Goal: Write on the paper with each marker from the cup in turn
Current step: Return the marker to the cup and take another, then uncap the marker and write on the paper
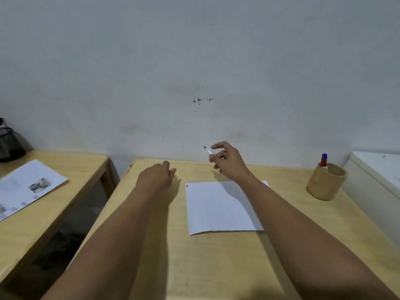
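A white sheet of paper (pixel 218 207) lies on the wooden table (pixel 216 267), with small red and blue marks at its top left corner. My right hand (pixel 227 161) is raised beyond the paper's far edge and holds a marker (pixel 207 150) with its dark tip pointing up and left. My left hand (pixel 158 176) rests on the table left of the paper, fingers curled; whether it holds anything is hidden. A wooden cup (pixel 326 182) stands at the right with a blue marker (pixel 324 157) and a red marker (pixel 323 163) in it.
A second wooden table (pixel 43 213) stands at the left across a gap, with a printed sheet (pixel 28 188) and a dark bag (pixel 9 141) on it. A white cabinet (pixel 376 176) adjoins the right side. A wall rises right behind the table.
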`<state>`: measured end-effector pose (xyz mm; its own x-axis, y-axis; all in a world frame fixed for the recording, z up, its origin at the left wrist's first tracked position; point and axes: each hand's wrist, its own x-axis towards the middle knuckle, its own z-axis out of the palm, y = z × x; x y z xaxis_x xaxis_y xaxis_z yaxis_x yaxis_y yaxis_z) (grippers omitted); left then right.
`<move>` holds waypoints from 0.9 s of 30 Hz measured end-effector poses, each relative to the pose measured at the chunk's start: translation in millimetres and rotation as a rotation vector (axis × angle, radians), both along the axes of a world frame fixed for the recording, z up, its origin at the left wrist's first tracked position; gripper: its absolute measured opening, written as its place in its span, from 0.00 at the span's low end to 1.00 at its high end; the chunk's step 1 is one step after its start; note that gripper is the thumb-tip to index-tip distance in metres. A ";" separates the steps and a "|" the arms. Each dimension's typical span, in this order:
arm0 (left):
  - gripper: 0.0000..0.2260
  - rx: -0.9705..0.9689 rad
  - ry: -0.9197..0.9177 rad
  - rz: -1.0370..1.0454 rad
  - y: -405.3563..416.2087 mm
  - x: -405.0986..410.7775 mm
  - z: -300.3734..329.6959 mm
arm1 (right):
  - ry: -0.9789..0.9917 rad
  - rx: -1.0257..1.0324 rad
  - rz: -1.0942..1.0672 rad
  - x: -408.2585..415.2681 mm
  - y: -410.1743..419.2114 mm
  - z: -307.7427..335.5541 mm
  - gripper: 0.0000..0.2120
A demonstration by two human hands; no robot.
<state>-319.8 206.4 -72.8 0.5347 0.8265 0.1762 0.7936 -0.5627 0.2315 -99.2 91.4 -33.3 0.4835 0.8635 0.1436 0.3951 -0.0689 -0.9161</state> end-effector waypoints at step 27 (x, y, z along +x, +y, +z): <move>0.44 -0.061 0.066 -0.111 -80.3 -29.9 -41.7 | 0.218 -0.022 -0.086 -58.6 8.1 -68.8 0.26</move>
